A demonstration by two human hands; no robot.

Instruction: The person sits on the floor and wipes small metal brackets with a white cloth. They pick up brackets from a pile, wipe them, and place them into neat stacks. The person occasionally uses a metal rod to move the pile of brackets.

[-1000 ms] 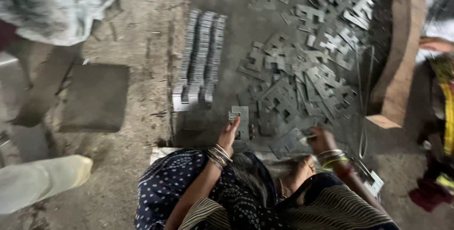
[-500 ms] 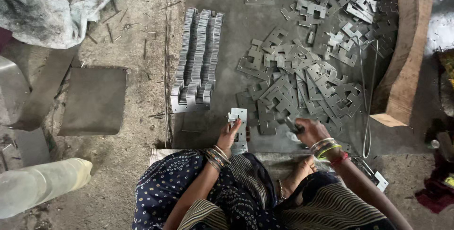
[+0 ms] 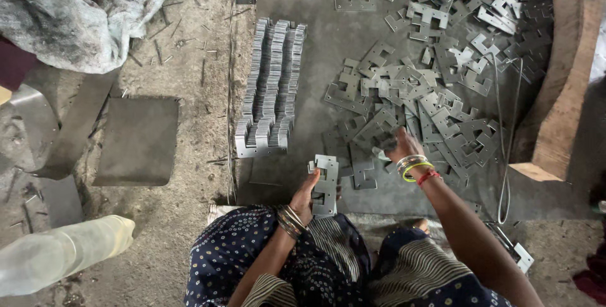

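Observation:
My left hand [image 3: 307,193] holds a small stack of flat grey E-shaped metal plates [image 3: 326,184] upright near my lap. My right hand [image 3: 399,145] reaches forward into the loose heap of the same metal plates [image 3: 435,86] spread over the dark floor mat, fingers closed around one plate at the heap's near edge. Bangles ring both wrists. A neat row of stacked plates [image 3: 271,86] stands on edge to the left of the heap, just beyond my left hand.
A wooden block [image 3: 558,92] borders the heap on the right, with a wire loop [image 3: 505,174] beside it. Flat metal sheets [image 3: 139,140] lie on the dirt floor at left, a grey cloth bundle [image 3: 82,10] behind them, and a pale plastic bottle [image 3: 60,253] near my left knee.
My right hand has moved from near my lap forward into the heap of plates. My left hand has stayed near my lap with its stack of plates.

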